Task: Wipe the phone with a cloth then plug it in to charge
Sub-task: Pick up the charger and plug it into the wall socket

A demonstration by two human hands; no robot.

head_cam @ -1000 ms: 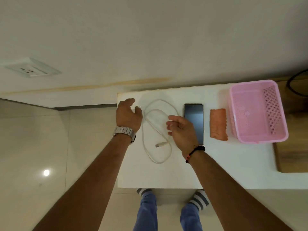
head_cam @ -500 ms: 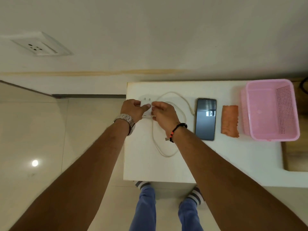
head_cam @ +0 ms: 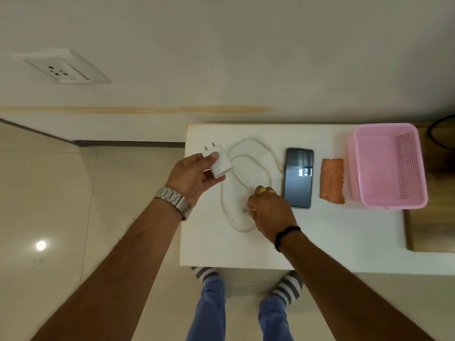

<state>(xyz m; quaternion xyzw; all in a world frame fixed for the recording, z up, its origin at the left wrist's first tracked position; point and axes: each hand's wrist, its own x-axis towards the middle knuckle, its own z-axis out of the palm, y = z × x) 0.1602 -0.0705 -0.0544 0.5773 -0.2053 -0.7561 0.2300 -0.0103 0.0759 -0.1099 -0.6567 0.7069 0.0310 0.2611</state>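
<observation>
On the white counter, set against a pale wall, the task items are laid out in a row. A pink plastic basket is placed at the far right end, its perforated side wall turned to the right. Just beside it, to the left, an orange cloth is laid flat and folded. The phone is found between the cloth and the cable, flat on the counter with its dark screen facing up; no plug is seen in it. A white charging cable is coiled in loose loops on the counter to the left of the phone, with one connector end lying just beside the phone's left edge.

The left hand, with a metal watch at the wrist, is held above the counter's left edge and is closed around a white charger adapter, whose two pins point away toward the wall. The right hand, with a dark band at the wrist, is lowered onto the cable; its fingertips are pinched on the other connector end near the lowest loop.

A wall socket is mounted on the wall, well apart from the counter, to the upper left.
</observation>
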